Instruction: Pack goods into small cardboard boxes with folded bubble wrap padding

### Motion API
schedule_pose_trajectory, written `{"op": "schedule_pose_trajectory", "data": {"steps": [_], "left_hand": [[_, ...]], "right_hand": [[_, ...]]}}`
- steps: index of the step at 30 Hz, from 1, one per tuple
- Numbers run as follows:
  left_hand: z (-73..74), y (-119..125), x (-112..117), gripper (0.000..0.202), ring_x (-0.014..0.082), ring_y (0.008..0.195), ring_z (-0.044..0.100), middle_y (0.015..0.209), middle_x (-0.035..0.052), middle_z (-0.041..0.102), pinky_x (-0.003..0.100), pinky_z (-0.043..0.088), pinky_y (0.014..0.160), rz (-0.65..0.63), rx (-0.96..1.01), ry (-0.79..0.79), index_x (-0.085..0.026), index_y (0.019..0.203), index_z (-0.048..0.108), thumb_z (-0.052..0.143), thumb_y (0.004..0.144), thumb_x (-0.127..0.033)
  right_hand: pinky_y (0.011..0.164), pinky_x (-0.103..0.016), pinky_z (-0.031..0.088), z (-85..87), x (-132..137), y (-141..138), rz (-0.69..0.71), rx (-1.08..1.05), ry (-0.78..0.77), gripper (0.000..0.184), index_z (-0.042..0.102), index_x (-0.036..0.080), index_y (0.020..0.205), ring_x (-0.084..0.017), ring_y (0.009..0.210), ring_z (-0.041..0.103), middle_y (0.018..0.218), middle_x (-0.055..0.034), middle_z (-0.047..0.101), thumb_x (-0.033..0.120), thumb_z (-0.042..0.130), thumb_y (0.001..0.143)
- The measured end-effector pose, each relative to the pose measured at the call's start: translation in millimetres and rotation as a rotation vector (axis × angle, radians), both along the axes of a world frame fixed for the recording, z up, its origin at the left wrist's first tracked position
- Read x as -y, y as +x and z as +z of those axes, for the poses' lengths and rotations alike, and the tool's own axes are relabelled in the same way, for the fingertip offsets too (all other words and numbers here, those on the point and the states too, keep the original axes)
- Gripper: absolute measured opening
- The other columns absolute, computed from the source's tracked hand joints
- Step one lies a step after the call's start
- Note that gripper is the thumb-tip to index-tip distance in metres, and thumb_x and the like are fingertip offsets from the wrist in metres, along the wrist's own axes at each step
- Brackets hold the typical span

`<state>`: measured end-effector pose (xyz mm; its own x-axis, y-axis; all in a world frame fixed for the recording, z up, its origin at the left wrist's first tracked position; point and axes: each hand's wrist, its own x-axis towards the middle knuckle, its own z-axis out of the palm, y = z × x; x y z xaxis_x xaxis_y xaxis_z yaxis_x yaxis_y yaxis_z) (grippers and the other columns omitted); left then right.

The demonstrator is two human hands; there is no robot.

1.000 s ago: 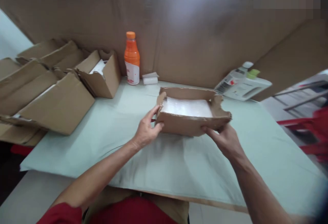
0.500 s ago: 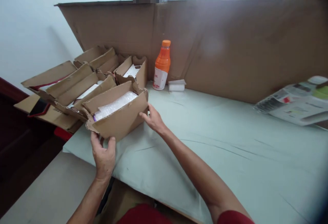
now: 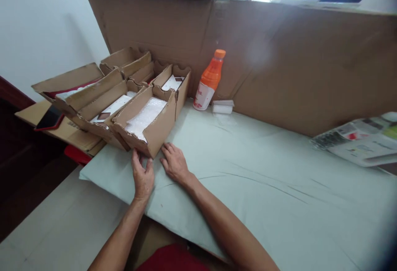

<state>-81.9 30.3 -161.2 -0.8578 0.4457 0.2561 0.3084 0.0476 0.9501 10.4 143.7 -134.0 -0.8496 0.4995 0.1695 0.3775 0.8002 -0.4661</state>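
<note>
An open brown cardboard box [image 3: 158, 128] with white bubble wrap [image 3: 144, 118] inside stands at the left of the pale green table cover [image 3: 248, 172], pushed against a row of similar boxes [image 3: 102, 97]. My left hand [image 3: 142, 176] lies just below the box's near corner, fingers spread and touching its lower edge. My right hand [image 3: 173, 162] rests flat on the cover beside that corner, fingers stretched out. Neither hand holds anything.
An orange bottle [image 3: 209, 81] and a small white block [image 3: 222, 107] stand by the tall cardboard screen [image 3: 279, 56] at the back. A white jug lying on printed papers [image 3: 359, 141] is at the right edge. A dark phone [image 3: 49, 118] lies on flat cardboard at far left.
I carried the box from the table's middle to the left, set it down against the row of boxes, and both hands let go and now rest at its near corner.
</note>
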Motion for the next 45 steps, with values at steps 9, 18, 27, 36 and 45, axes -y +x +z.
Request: {"op": "schedule_pose_trajectory", "data": {"steps": [9,18,27,36,45], "left_hand": [[4.0,26.9,25.0,0.068,0.0315,0.137,0.054,0.146,0.0235,0.053,0.051,0.041,0.118,-0.072,-0.039,-0.100,-0.015,0.147,0.041,0.060,0.082,-0.021],[6.6,35.5,57.4,0.064,0.0317,0.131,0.057,0.137,0.0209,0.060,0.047,0.043,0.115,-0.227,-0.267,-0.261,-0.008,0.138,0.050,0.059,0.075,-0.017],[12.5,37.9,64.9,0.037,0.0301,0.120,0.057,0.118,0.0156,0.066,0.049,0.038,0.115,-0.289,-0.431,-0.345,-0.008,0.114,0.063,0.058,0.077,-0.007],[13.2,45.1,65.7,0.024,0.0285,0.115,0.057,0.112,0.0141,0.067,0.048,0.039,0.113,-0.311,-0.463,-0.324,-0.010,0.100,0.064,0.055,0.078,-0.007],[9.8,57.6,61.3,0.023,0.0311,0.115,0.060,0.105,0.0121,0.070,0.050,0.043,0.110,-0.314,-0.553,-0.277,-0.020,0.092,0.068,0.052,0.078,-0.010]], "right_hand": [[0.121,-0.051,0.031,-5.0,95.9,69.2,0.029,0.091,0.194,0.054,0.050,0.016,0.148,-0.033,0.148,0.039,0.159,-0.0148,0.046,0.042,0.052,0.101],[0.121,-0.045,0.030,7.0,109.2,125.2,0.007,0.195,0.062,0.051,0.053,0.018,0.148,-0.028,0.151,0.035,0.162,-0.0117,0.043,0.038,0.054,0.101],[0.121,-0.043,0.028,7.9,81.7,184.4,-0.292,0.196,0.063,0.048,0.054,0.014,0.147,-0.028,0.150,0.035,0.161,-0.0125,0.043,0.032,0.049,0.103],[0.117,-0.047,0.031,2.2,88.5,182.0,-0.320,0.117,0.111,0.044,0.058,0.014,0.142,-0.029,0.147,0.040,0.156,-0.0149,0.050,0.031,0.048,0.102],[0.114,-0.050,0.038,-0.6,82.1,189.3,-0.328,0.055,0.146,0.043,0.062,0.016,0.137,-0.031,0.143,0.047,0.151,-0.0160,0.055,0.029,0.049,0.099]]}}
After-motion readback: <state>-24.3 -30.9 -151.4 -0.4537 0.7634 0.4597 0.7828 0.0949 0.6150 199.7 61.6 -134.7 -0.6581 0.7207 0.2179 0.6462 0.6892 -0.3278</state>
